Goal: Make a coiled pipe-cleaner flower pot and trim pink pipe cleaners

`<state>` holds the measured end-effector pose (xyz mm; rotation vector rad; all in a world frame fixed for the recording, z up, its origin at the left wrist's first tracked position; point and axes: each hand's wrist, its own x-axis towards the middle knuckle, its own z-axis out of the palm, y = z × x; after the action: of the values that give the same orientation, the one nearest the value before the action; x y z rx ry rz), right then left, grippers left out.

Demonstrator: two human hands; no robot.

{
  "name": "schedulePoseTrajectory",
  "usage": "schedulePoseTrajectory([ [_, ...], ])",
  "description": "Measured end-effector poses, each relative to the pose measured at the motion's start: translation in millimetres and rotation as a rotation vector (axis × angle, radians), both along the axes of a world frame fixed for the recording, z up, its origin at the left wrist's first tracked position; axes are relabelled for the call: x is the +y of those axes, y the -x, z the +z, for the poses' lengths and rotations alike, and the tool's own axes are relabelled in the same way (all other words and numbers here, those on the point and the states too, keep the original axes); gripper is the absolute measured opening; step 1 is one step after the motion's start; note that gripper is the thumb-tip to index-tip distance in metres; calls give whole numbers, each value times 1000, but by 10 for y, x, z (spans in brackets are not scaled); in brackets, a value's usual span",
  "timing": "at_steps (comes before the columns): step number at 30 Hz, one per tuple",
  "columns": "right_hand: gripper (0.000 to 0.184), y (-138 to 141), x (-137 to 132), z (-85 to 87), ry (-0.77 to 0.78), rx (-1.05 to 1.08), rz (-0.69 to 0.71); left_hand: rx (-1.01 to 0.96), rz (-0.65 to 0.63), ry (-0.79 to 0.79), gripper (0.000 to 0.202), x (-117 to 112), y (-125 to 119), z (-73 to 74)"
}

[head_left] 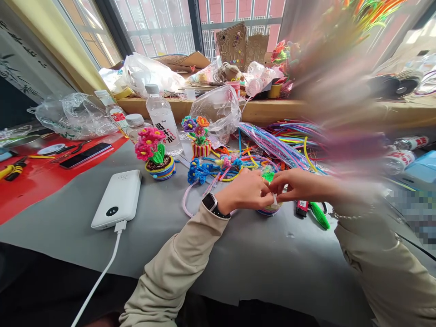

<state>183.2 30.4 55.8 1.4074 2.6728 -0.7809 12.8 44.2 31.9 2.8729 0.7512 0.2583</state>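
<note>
My left hand, with a watch on its wrist, is closed in a pinch at a small striped pot. From the other side my right hand meets it, thumb and fingers pinched over the pot. A small whitish strip shows between the fingertips; what it is I cannot tell. Bright green material stands up at the back of the pot. The hands cover most of the pot. Blue pipe-cleaner flowers lie left of my left hand.
A pot of pink flowers, a pot of mixed flowers and a water bottle stand behind. A white power bank lies left with its cable. Bundled pipe cleaners lie behind the hands. A green pipe-cleaner piece lies right.
</note>
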Motion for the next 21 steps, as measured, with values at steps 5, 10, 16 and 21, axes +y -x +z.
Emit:
schedulePoseTrajectory([
  [5,25,0,6,-48,-131,13,-15,-14,-30,38,35,11,59,-7],
  [10,20,-18,-32,-141,-179,-17,-28,-36,-25,34,32,-7,97,-28],
  [16,15,23,-73,-232,-265,-71,-66,-42,2,-12,36,-25,84,-69],
  [21,17,52,-78,-215,-232,-66,-37,-26,24,-2,34,-31,72,-77],
])
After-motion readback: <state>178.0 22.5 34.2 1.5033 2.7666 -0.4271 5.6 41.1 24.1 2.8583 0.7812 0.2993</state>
